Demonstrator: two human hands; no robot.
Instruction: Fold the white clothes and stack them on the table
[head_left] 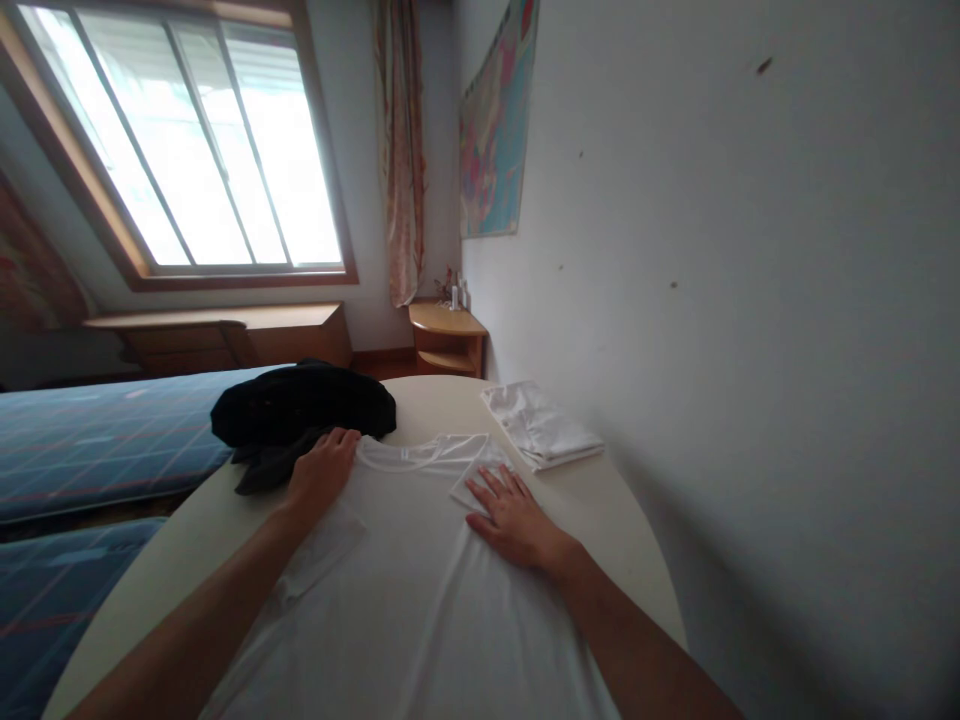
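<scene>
White T-shirt lay on the pale table, likely light and limp, best held at both shoulders; right hand rested spread flat, left hand near the collar, pinch unclear.

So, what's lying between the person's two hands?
In the head view, the white shirt lies spread between the left hand and the right hand, its collar nearer the left.

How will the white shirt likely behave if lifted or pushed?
The white shirt would likely hang floppy, given soft creases down its front. It is probably light, as the fabric looks thin. Pushed, it might bunch up, lying spread on the table.
</scene>
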